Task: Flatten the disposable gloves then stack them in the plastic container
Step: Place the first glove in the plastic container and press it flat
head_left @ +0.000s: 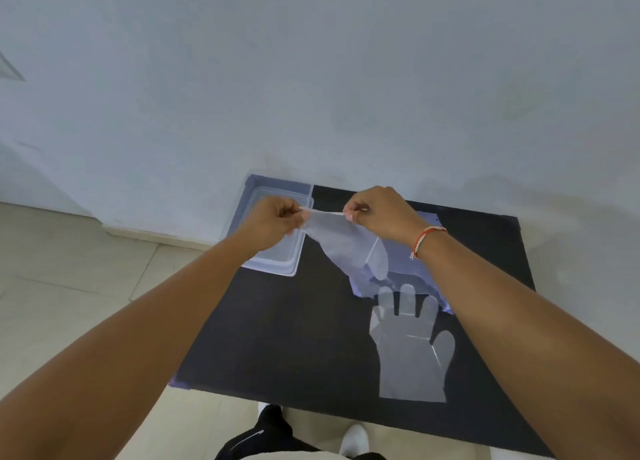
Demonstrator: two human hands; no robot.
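I hold a clear disposable glove [341, 243] in the air by its cuff edge, stretched between both hands. My left hand [273, 222] pinches the left corner and my right hand [382, 213] pinches the right corner. The glove hangs down over the black table [277, 338]. A second glove [412, 345] lies flat on the table at the right, fingers pointing away from me. A pile of more clear gloves [405, 265] sits behind it, partly hidden by the held glove. The clear plastic container [277, 262] stands at the table's far left corner, under my left hand.
The table stands against a white wall [311, 78]. Pale floor tiles [69, 269] lie to the left and in front. My legs in dark trousers [263, 432] and a white shoe [353, 439] show at the table's near edge.
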